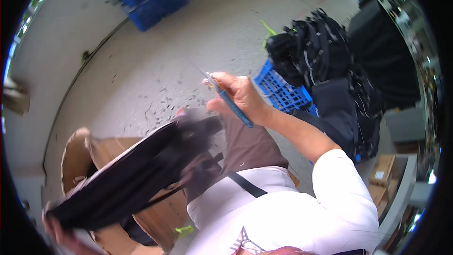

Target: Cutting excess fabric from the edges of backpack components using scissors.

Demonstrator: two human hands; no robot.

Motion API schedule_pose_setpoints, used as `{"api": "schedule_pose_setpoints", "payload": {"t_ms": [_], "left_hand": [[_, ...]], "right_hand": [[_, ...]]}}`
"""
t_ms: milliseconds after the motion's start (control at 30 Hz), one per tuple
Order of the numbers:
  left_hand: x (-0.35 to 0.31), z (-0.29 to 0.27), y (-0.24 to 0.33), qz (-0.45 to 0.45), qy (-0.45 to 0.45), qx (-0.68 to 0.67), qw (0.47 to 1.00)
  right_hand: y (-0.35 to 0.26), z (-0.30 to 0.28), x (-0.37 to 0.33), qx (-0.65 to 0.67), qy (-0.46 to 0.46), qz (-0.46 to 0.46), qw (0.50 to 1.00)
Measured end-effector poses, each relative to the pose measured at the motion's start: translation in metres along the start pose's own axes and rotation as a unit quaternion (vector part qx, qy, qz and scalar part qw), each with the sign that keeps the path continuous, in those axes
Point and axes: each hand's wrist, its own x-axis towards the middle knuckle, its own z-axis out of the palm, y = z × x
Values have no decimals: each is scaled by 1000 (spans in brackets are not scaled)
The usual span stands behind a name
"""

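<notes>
In my right hand [243,95] is a slim pointed tool [236,108] with a blue handle and a thin metal tip; its exact kind is hard to make out. The fingers close round its upper part, and the tip aims up and left. My left hand [61,236], blurred at the lower left, grips the end of a long black fabric piece [127,174]. That piece slants up toward my lap, its far end smeared by motion. Below it stands an open cardboard box [75,160], with something dark inside.
Black backpacks [325,52] are heaped at the right, over and beside a blue plastic crate [283,89]. More blue crates [158,4] stand at the upper left. Small dark scraps [163,104] litter the grey floor. A small cardboard box [382,170] sits at the right edge.
</notes>
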Motion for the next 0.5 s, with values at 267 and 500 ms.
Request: {"api": "schedule_pose_setpoints", "payload": {"t_ms": [267, 500], "left_hand": [[21, 99, -55, -2, -156, 24, 988], [15, 51, -154, 3, -299, 62, 952]], "right_hand": [[33, -33, -55, -100, 102, 68, 987], [77, -114, -151, -290, 383, 183, 858]]}}
